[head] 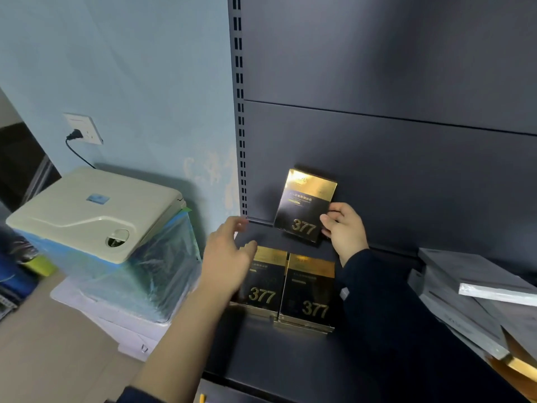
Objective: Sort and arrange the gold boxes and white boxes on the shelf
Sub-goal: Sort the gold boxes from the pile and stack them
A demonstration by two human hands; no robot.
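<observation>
A gold and black box marked 377 [305, 205] stands upright against the dark back panel of the shelf [290, 359]. My right hand [344, 231] grips its lower right edge. Two more gold boxes lie flat side by side on the shelf: the left one [267, 282] and the right one [309, 292], each on top of a stack. My left hand [229, 257] hovers with fingers spread over the left flat box, hiding part of it. White boxes [470, 289] lie piled untidily at the right end of the shelf.
A cream machine [96, 210] wrapped in blue plastic film stands left of the shelf on white boxes. A wall socket with a black plug [82, 129] is on the blue wall. The slotted shelf upright [239, 112] runs beside the gold boxes.
</observation>
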